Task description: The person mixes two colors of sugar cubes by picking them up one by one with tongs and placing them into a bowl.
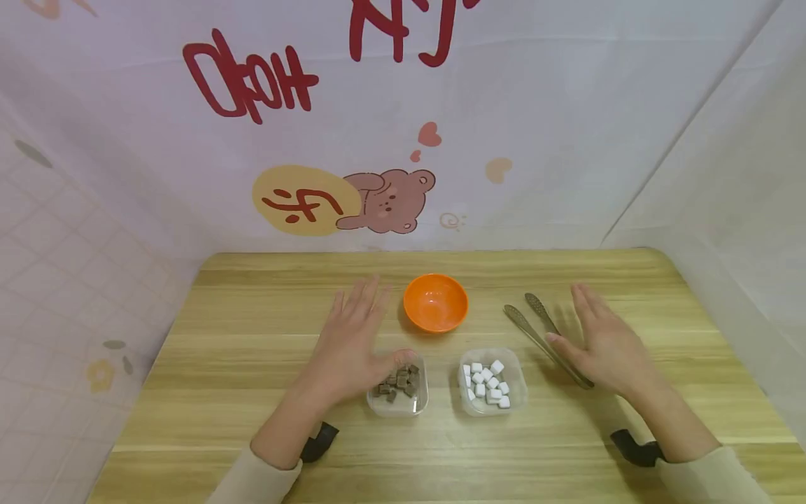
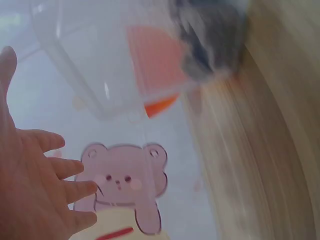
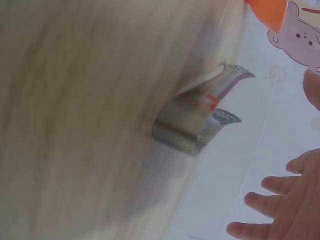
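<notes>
tongs (image 1: pixel 540 341) right of orange bowl (image 1: pixel 436 303), long axis slanted, tips bowl-side and away from me, bend nearer me | my right hand (image 1: pixel 604 350) beside them, fingers straight | my left hand (image 1: pixel 352 350) left of bowl, spread | bend's broad face: right wrist view only

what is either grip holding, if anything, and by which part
Nothing: the left grip and right grip are empty; the silver metal tongs lie unheld.

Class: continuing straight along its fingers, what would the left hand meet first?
Probably the white backdrop, near its bear print; the orange bowl sits right of that line, though depth is unclear.
</notes>
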`<state>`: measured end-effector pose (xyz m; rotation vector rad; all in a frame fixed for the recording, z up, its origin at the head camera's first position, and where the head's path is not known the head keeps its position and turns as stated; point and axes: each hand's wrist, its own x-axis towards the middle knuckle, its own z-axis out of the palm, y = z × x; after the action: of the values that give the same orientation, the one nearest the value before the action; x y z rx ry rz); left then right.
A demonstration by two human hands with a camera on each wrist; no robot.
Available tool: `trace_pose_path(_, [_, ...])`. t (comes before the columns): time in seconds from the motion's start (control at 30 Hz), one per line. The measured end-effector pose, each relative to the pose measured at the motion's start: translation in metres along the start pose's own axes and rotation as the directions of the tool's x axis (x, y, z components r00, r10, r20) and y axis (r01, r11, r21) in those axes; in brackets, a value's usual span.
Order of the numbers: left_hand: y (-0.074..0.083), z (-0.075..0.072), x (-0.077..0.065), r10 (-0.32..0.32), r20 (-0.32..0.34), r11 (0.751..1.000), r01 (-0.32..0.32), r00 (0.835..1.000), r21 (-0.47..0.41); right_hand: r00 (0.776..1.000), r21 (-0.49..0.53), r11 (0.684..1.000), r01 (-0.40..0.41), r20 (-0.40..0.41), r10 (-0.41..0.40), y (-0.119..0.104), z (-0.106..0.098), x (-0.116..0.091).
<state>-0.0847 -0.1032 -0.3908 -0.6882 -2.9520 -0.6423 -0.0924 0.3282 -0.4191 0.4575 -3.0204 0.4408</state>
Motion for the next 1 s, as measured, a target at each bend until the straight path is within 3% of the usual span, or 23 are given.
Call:
trace_pose_path(0.23, [0.026,0.007,0.003,0.084,0.019,0.996,-0.085,0.996,0.029,0.999,-0.004,0.999,-0.033,0.028,0.034,-0.008,0.005,0.0])
trace_pose_path(0.37, [0.038,0.011,0.004,0.105,0.066,0.994,-0.106,0.992,0.013,0.998,-0.021,0.999,-0.039,0.054,0.04,-0.012,0.006,0.001])
trace_pose_path(0.5, [0.048,0.013,0.006,0.125,0.111,0.992,-0.125,0.986,-0.003,0.992,-0.021,0.998,-0.065,0.103,0.067,-0.015,0.007,0.003])
trace_pose_path(0.73, [0.066,0.02,0.009,0.198,0.132,0.978,-0.205,0.971,0.044,0.988,-0.022,0.996,-0.088,0.128,0.091,-0.019,0.008,0.005])
trace_pose_path(1.0, [0.089,0.031,0.007,0.17,0.2,0.98,-0.188,0.965,0.071,0.982,-0.026,0.994,-0.106,0.152,0.109,-0.02,0.015,0.007])
